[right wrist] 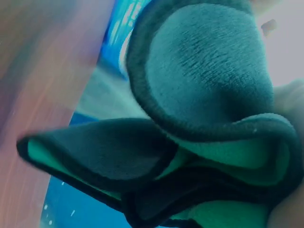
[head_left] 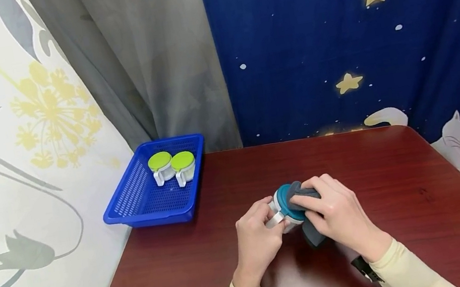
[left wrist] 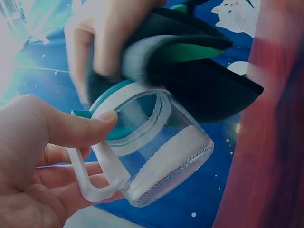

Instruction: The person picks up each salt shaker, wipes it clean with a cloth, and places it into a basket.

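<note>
The left hand (head_left: pixel 255 235) pinches the jar (left wrist: pixel 161 152) by its handle, tilted w/ lid toward the blue basket (head_left: pixel 131 206), and the right hand (head_left: pixel 336 214) grips a cloth (head_left: pixel 312 233) against the lid; no writing readable.

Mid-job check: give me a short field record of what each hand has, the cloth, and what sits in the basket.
left hand: grip on the white handle of the glass jar, thumb on its rim, jar tilted above the table
jar lid: teal, on the jar
right hand: holds a folded dark cloth against the lid
cloth: dark grey with a green inner face
blue basket: at the table's far left corner
basket contents: two green-lidded jars, side by side, upright
table: dark red wood
</note>
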Tool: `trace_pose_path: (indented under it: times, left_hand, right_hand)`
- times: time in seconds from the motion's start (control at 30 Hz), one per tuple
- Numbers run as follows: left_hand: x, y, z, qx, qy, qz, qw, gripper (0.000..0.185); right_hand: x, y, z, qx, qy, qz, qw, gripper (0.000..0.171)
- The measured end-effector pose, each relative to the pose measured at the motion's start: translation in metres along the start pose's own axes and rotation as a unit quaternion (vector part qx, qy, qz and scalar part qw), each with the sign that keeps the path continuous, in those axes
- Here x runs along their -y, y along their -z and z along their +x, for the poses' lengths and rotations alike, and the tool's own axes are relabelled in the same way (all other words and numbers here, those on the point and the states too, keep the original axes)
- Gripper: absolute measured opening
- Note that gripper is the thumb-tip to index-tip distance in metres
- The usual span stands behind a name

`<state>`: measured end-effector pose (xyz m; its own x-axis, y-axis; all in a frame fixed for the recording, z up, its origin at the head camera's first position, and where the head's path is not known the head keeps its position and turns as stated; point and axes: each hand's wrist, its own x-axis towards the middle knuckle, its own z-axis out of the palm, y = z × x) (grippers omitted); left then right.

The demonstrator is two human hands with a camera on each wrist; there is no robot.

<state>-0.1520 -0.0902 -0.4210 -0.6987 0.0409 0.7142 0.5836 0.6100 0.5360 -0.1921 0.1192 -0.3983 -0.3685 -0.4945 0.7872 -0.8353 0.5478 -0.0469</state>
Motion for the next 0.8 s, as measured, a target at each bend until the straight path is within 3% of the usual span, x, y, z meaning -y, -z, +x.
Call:
trace_pose_path:
  times: [0.33, 0.8]
  left_hand:
    - [0.007, -0.002, -0.001, -0.005, -0.002, -0.003, 1.0, 0.042]
    - [0.011, 0.002, -0.003, -0.011, 0.006, -0.009, 0.9999, 0.042]
  right_hand:
    - [0.013, -0.004, 0.004, 0.011, 0.001, 0.011, 1.0, 0.033]
    - [0.001, -0.006, -0.002, 0.013, -0.03, -0.004, 0.999, 0.033]
